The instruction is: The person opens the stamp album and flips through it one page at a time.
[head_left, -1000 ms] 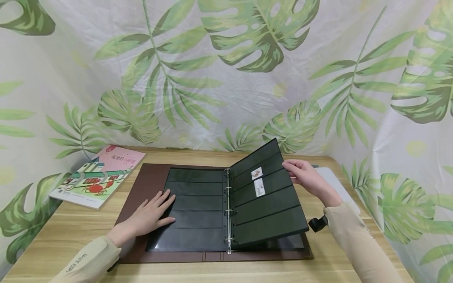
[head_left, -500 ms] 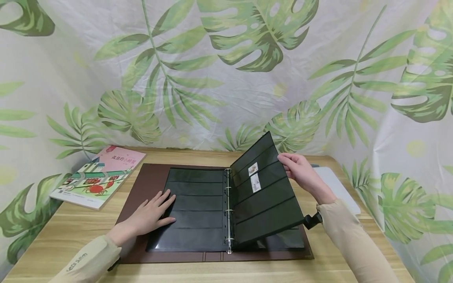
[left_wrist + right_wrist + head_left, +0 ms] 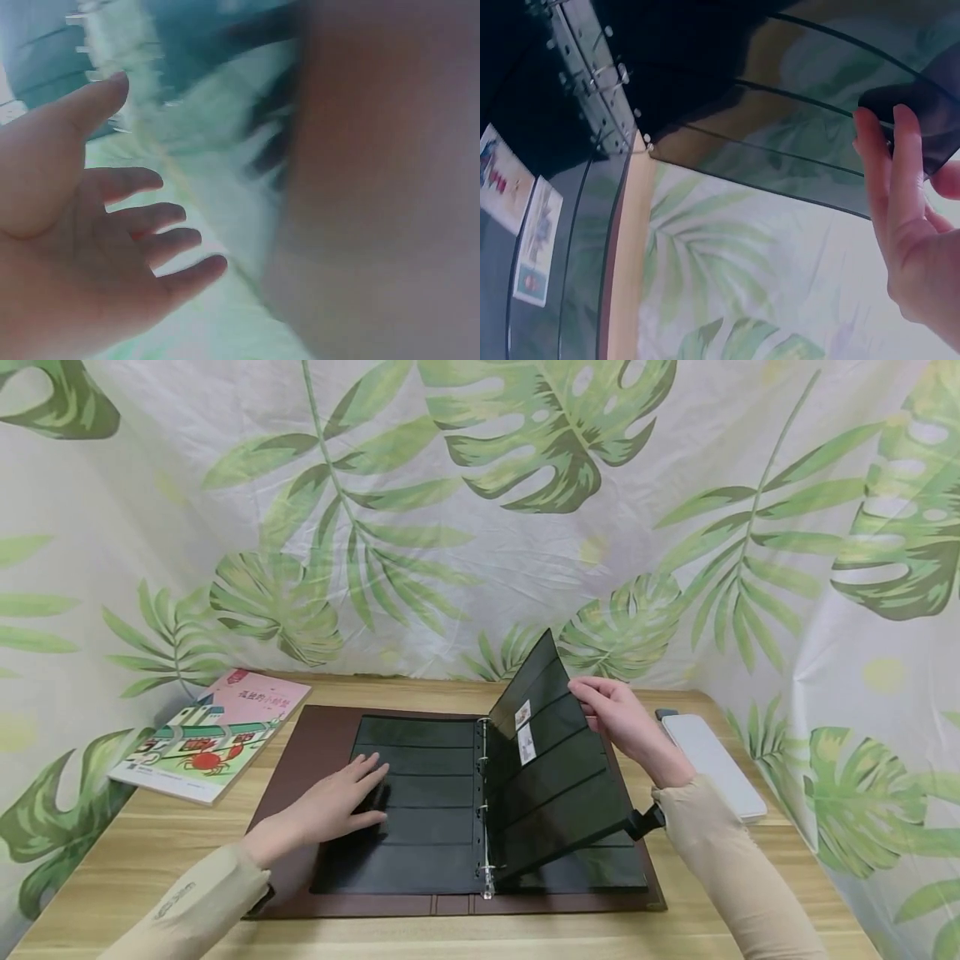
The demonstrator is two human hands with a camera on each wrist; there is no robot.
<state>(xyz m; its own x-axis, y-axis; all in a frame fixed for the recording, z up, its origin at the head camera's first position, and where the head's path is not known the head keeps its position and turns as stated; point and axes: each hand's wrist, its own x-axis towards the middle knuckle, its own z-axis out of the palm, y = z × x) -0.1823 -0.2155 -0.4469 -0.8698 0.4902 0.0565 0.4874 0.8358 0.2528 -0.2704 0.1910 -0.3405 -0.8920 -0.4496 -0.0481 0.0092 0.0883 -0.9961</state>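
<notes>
Brown ring binder point(image 3: 300, 743) is lying spread out on the wooden table point(image 3: 337, 939), and the right hand point(image 3: 630, 727) is pinching the outer edge of one black page point(image 3: 558, 785), holding it up at a slant. Two little stamps point(image 3: 527, 745) (one right above the other) are showing on it. The left hand point(image 3: 326, 806) is hovering over the left page point(image 3: 427, 789), fingers loose and stretched out. A crab-cover book point(image 3: 210, 735) is sitting off to the left.

Glossy black plastic-looking pages point(image 3: 435, 789) at centre, shiny metal ring spine point(image 3: 485, 789); matt, leather-like brown cover point(image 3: 318, 739); wood-grained counter point(image 3: 360, 939); creased, cloth-like backdrop point(image 3: 495, 585) above; smooth paper booklet point(image 3: 213, 735), left.
</notes>
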